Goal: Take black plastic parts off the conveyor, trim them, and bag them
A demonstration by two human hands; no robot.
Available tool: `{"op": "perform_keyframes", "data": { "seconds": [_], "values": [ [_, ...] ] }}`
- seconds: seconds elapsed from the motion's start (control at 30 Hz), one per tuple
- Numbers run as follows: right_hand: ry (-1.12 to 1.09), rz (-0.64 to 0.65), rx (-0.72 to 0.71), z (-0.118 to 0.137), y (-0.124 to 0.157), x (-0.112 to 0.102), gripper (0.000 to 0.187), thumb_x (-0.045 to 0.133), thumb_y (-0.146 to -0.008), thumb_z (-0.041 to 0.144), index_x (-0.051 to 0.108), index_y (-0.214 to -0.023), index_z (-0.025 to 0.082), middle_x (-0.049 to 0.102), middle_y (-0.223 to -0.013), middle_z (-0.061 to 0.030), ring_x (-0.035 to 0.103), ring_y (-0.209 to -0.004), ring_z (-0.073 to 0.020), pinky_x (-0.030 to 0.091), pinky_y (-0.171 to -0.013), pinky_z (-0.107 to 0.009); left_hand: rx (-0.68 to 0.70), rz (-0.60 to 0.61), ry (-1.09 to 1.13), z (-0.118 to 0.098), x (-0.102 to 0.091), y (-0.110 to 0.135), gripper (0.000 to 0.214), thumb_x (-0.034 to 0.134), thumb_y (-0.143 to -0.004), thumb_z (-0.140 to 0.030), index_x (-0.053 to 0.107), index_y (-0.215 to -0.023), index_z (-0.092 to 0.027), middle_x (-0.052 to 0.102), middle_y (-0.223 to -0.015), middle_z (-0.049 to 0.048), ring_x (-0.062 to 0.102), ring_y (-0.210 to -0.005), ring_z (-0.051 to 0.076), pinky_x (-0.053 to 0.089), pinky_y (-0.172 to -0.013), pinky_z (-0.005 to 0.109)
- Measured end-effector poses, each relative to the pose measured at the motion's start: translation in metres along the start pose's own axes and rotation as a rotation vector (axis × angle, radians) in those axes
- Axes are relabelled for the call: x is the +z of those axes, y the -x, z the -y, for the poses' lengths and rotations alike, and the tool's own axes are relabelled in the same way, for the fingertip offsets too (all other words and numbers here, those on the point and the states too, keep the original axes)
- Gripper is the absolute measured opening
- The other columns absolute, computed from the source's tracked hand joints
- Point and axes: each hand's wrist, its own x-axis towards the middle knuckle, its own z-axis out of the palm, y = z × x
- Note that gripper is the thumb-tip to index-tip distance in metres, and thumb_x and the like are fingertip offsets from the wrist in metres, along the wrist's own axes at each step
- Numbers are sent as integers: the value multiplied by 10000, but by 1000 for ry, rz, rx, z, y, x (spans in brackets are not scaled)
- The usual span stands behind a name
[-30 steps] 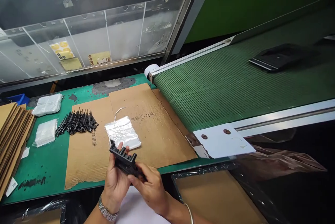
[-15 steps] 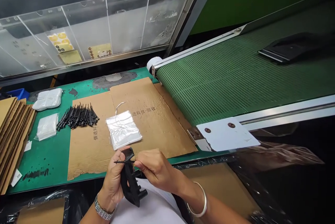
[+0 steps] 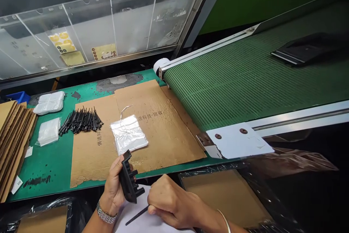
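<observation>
My left hand (image 3: 113, 185) is closed round a black plastic part (image 3: 129, 182) with several round pegs along its right side. To the right of it, my right hand (image 3: 170, 200) grips a thin black rod (image 3: 136, 215), which points down and left, apart from the plastic part. Part of the rod is hidden in the fist. Beyond my hands, a stack of clear plastic bags (image 3: 129, 136) tied with a white string rests on a cardboard sheet (image 3: 174, 131). A pile of similar thin black rods (image 3: 81, 121) lies to its left.
A green conveyor belt (image 3: 218, 84) slopes in from the right, with a dark flat part (image 3: 302, 51) on it. Stacked cardboard (image 3: 16, 142) stands at the left of the green table (image 3: 51, 164), near more bag bundles (image 3: 49, 103). Lined boxes (image 3: 226, 196) sit below the table edge.
The rod was held across the top of the plastic part; my right hand has drawn it away, down and right. My left hand has turned the part so its pegs face right.
</observation>
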Motion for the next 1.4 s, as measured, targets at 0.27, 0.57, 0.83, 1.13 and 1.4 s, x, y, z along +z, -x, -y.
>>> {"op": "perform_keyframes", "data": {
  "seconds": [0.27, 0.57, 0.83, 1.13, 1.4],
  "values": [
    [-29, -285, 354, 2, -7, -2, 389, 264, -942, 297, 356, -578, 191, 340, -508, 46, 303, -445, -83, 239, -455, -224, 120, 38, -82, 5, 1, 5, 336, 686, -633, -276, 640, -941, -148, 588, -686, 4, 501, -600, 100, 407, -544, 202],
    [32, -214, 485, -1, -2, 2, 390, 266, -939, 303, 369, -581, 188, 357, -497, 50, 325, -424, -75, 228, -445, -219, 179, 53, -77, 11, -4, 6, 376, 703, -641, -272, 621, -997, -182, 543, -643, -31, 475, -542, 73, 388, -499, 176],
    [-48, -115, 468, -20, 3, -7, 435, 240, -938, 331, 515, -641, 172, 495, -534, 15, 432, -479, -88, 280, -474, -208, -89, 402, -52, 17, -11, -1, 381, 663, -652, -260, 628, -1005, -122, 462, -452, -30, 405, -399, 68, 314, -378, 166],
    [289, -40, 989, -88, 29, 4, 279, 266, -912, 277, 532, -882, 199, 590, -631, 8, 525, -564, -130, 310, -525, -214, -304, 445, 373, 15, -14, -2, 194, 551, -755, -214, 600, -927, -139, 447, -697, -12, 330, -379, -36, 195, -268, 13],
    [573, -109, 1222, -143, 74, 38, 197, 381, -826, 133, 573, -788, 113, 589, -841, -185, 500, -880, -278, 343, -731, -366, -325, 458, 522, 23, -21, -2, 353, 363, -869, -393, 571, -874, -108, 373, -605, -36, 346, -366, -14, 242, -266, 15]
  ]
}}
